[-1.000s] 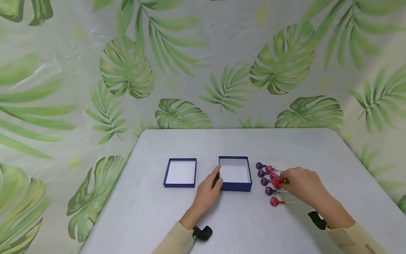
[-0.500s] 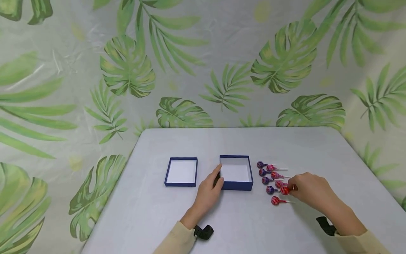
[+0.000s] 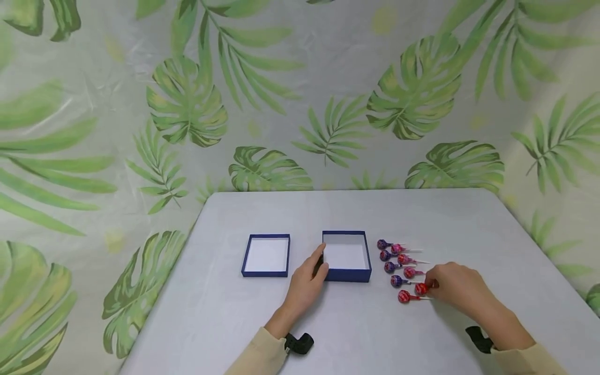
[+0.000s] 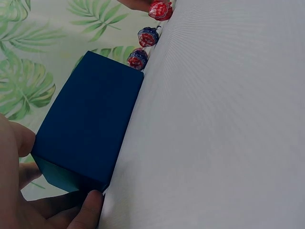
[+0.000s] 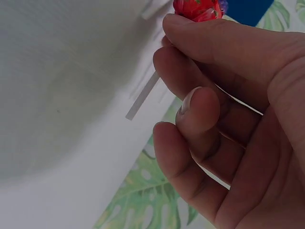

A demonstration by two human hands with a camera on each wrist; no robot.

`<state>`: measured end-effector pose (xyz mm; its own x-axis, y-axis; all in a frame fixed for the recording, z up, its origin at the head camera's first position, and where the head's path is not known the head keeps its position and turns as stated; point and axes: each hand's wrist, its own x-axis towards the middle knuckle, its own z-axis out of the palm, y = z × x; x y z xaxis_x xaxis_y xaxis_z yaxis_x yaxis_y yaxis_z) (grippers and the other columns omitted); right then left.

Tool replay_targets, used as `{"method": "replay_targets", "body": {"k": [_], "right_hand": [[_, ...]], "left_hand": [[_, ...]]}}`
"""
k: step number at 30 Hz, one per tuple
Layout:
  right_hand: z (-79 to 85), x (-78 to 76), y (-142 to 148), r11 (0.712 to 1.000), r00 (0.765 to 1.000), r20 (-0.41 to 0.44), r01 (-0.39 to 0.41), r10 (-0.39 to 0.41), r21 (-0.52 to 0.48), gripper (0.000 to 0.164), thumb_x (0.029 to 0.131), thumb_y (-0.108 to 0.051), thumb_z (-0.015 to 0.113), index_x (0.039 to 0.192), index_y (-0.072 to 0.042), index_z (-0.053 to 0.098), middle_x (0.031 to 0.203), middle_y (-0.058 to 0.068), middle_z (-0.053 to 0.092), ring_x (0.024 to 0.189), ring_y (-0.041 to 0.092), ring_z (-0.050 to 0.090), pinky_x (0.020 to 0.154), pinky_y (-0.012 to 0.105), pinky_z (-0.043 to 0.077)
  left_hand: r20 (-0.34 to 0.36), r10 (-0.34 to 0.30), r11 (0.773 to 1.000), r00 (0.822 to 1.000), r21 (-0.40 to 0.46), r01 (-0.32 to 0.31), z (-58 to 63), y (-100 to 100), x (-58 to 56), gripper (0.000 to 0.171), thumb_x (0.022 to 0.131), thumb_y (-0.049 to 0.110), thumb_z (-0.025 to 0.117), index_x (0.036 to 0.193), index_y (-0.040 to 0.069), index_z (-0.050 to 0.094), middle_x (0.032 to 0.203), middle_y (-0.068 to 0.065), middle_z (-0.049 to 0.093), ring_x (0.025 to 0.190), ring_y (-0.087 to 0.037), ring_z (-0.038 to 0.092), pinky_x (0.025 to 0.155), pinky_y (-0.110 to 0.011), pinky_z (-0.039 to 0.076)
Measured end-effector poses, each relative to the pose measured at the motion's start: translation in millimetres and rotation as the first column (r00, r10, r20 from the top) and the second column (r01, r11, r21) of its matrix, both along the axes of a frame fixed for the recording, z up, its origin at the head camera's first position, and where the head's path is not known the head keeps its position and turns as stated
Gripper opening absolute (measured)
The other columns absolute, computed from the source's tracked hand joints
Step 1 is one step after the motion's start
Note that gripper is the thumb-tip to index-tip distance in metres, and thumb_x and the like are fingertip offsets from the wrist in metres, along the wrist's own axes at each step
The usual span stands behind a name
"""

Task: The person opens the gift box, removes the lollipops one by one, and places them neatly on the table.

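My left hand (image 3: 307, 284) rests against the left wall of an open blue box (image 3: 348, 275) with a white inside, fingers and thumb touching that side near the front corner. In the left wrist view the box's blue front wall (image 4: 90, 119) shows beside the fingers. My right hand (image 3: 459, 286) pinches a red-wrapped lollipop (image 3: 421, 289) between thumb and forefinger, just behind the stick of the front red lollipop (image 3: 403, 297). In the right wrist view its red head (image 5: 198, 9) shows past the thumb, and a white stick (image 5: 143, 95) sticks out below the fingers.
A shallow blue-rimmed lid (image 3: 265, 273) lies left of the box. Right of the box are several purple lollipops (image 3: 396, 281) in a column, with pink ones (image 3: 409, 272) beside them. A leaf-patterned sheet (image 3: 269, 169) hangs behind the white table (image 3: 225, 312).
The right hand has moved toward the person with the red lollipop, from among the pink ones to beside the front red one. The left hand stays at the box.
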<state>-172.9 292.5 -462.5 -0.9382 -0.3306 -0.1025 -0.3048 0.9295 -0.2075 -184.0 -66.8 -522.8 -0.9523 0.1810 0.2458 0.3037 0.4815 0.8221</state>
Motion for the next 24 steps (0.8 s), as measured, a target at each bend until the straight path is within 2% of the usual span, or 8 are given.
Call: {"method": "replay_targets", "body": {"k": [4,16,24], "right_hand": [[-5.7,2.3,-1.2,1.000,1.000,0.021,0.013,-0.013,0.000,0.010,0.081,-0.014,0.082,0.081,-0.023,0.077,0.074,-0.010,0.062,0.065,0.011,0.051,0.053,0.034,0.044],[-6.2,-2.4,-4.5,1.000,1.000,-0.029,-0.001,0.001,-0.011,0.008,0.081,-0.014,0.082,0.085,-0.020,0.079,0.077,-0.008,0.065,0.065,0.011,0.053,0.052,0.033,0.045],[10.2,-3.6,-4.0,1.000,1.000,0.005,0.006,-0.006,0.002,0.016,0.080,-0.018,0.084,0.095,-0.016,0.079,0.076,-0.007,0.063,0.067,0.013,0.054,0.052,0.033,0.046]], "left_hand": [[-0.003,-0.008,1.000,1.000,-0.010,0.008,-1.4,-1.0,0.7,0.052,0.107,0.035,0.046,0.157,0.022,0.039,0.156,0.000,0.042,0.143,-0.021,0.038,0.115,-0.043,0.035],[-0.008,-0.003,1.000,1.000,-0.005,0.003,2.1,-2.8,-3.3,0.052,0.107,0.036,0.045,0.157,0.024,0.038,0.156,0.001,0.042,0.142,-0.020,0.039,0.115,-0.043,0.035],[0.009,0.009,1.000,1.000,0.014,-0.009,0.7,-2.9,-2.9,0.052,0.106,0.034,0.047,0.157,0.027,0.038,0.155,0.002,0.042,0.142,-0.019,0.039,0.116,-0.042,0.034]]}}
